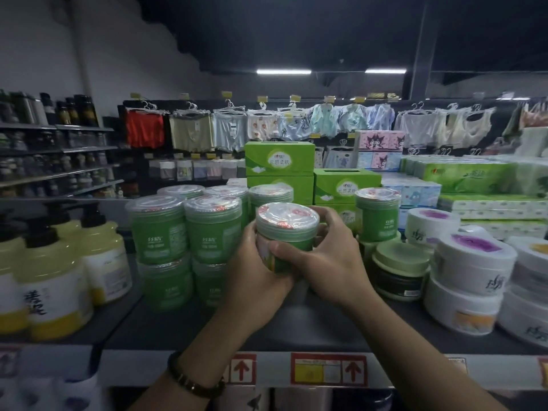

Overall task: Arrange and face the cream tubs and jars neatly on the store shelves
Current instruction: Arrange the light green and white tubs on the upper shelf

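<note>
Both hands hold one green cream tub [287, 229] with a clear wrapped lid, above the dark shelf [296, 324]. My left hand [255, 271] grips its left side and bottom. My right hand [329, 253] wraps round its right side, thumb across the front. To the left, green tubs [184, 232] stand stacked two high, labels facing front. Another green tub [377, 215] sits raised at the right, above a dark jar with a pale green lid [398, 271].
Yellow pump bottles [53, 280] stand at the left. White tubs with purple or orange tops [471, 274] are stacked at the right. Green tissue boxes [280, 164] and tissue packs sit behind. The shelf's front edge carries price tags [327, 369]. Clothes hang on the far wall.
</note>
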Action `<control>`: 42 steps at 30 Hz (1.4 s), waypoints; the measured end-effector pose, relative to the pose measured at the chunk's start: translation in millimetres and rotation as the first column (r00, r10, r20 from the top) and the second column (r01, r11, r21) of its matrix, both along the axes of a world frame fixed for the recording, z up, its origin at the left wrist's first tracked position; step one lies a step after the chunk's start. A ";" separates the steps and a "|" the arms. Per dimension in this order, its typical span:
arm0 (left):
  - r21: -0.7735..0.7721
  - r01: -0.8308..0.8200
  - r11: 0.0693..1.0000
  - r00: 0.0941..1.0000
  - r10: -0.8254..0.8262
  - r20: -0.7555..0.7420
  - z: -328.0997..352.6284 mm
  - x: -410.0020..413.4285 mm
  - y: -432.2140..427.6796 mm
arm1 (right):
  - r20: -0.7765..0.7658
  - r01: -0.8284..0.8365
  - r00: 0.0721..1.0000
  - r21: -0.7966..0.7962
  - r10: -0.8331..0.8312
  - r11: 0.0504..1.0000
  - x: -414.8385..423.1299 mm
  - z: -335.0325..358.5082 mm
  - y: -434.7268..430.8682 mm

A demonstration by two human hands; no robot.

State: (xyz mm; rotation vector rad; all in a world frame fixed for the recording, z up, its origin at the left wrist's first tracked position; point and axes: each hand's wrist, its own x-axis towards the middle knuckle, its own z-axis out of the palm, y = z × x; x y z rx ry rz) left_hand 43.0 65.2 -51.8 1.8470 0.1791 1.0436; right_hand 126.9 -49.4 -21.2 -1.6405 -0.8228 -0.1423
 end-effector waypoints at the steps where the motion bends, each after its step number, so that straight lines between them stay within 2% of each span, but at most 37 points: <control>1: 0.011 -0.006 1.000 1.000 0.006 -0.010 -3.1 -2.8 -1.0 | -0.008 -0.007 1.000 -0.007 0.007 1.000 -1.0 -3.3 1.1; 5: 0.051 -0.068 0.996 0.997 0.070 -0.045 -19.1 -18.6 -7.4 | 0.019 0.005 1.000 -0.027 -0.004 1.000 -2.9 -14.2 6.4; 9: 0.112 -0.202 0.973 0.969 0.215 -0.119 -34.3 -30.7 -15.1 | 0.017 -0.017 1.000 -0.040 0.017 0.999 -4.5 -24.4 11.5; 14: 0.095 -0.236 0.967 0.951 0.250 -0.184 -42.1 -34.1 -11.7 | 0.002 -0.019 1.000 -0.045 0.019 0.999 -4.4 -38.1 21.3; 25: 0.035 -0.149 0.988 0.945 0.153 -0.289 -46.2 -32.1 -2.9 | -0.019 -0.071 0.997 -0.056 0.070 0.996 2.4 -54.1 29.6; 42: -0.071 -0.221 0.973 0.924 0.186 -0.334 -51.9 -25.0 -4.6 | -0.050 -0.063 0.997 -0.105 0.058 0.993 13.0 -70.1 40.3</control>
